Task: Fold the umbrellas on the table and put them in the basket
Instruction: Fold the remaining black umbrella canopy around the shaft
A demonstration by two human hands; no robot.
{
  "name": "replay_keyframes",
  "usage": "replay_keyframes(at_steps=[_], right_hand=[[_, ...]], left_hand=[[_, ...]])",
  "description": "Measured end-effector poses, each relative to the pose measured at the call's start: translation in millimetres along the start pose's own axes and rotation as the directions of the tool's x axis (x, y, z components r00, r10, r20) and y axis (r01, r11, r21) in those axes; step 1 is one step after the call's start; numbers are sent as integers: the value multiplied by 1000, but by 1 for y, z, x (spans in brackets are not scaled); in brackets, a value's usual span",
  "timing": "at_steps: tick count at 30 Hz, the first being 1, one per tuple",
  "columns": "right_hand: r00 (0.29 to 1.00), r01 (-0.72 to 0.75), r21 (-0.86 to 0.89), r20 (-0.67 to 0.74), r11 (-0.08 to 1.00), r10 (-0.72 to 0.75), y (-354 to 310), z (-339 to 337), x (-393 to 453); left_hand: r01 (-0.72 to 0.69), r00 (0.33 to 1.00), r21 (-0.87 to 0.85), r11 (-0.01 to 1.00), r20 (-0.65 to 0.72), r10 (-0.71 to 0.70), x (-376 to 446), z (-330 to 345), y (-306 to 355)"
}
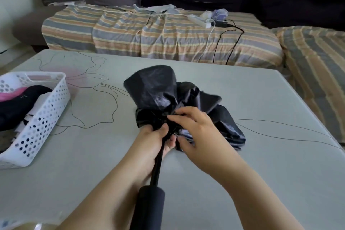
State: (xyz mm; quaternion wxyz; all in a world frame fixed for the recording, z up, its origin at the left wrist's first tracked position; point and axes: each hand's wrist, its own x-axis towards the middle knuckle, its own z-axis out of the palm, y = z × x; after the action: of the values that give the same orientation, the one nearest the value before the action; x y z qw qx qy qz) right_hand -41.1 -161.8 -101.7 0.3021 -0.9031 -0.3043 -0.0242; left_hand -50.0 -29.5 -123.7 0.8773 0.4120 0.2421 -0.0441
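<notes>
A black umbrella lies collapsed and loosely bunched over the middle of the pale table, its dark handle pointing toward me. My left hand grips the shaft and gathered cloth just below the canopy, thumb on top. My right hand pinches the black fabric folds beside the shaft. At the left edge stands a white perforated basket holding a folded black and pink umbrella.
A sofa with a striped cover runs behind the table, carrying a white power strip and trailing cables. A second striped cushion sits at the right. The table's far edge is just beyond the canopy.
</notes>
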Motion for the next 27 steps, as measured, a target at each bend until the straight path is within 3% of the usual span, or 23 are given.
replay_keyframes(at_steps=[2, 6, 11, 14, 21, 27], right_hand=[[999, -46, 151, 10, 987, 45, -25, -13, -12], [947, -67, 177, 323, 982, 6, -57, -17, -29], [848, -165, 395, 525, 904, -74, -45, -25, -28], [859, -116, 367, 504, 923, -92, -40, -24, -27], [901, -164, 382, 433, 909, -19, -26, -10, -19], [941, -148, 385, 338, 911, 11, -12, -10, -12]], left_hand=[[-25, 997, -57, 998, -71, 21, 6, -2, 4], [-72, 976, -215, 974, -217, 24, 16, -5, 14], [-109, 972, -287, 952, -232, 41, 21, -13, 21], [-104, 974, -273, 956, -223, 43, 20, -13, 21], [-136, 972, -238, 962, -218, 84, 22, -5, 21], [-153, 987, -5, 988, -55, 153, 9, -6, 19]])
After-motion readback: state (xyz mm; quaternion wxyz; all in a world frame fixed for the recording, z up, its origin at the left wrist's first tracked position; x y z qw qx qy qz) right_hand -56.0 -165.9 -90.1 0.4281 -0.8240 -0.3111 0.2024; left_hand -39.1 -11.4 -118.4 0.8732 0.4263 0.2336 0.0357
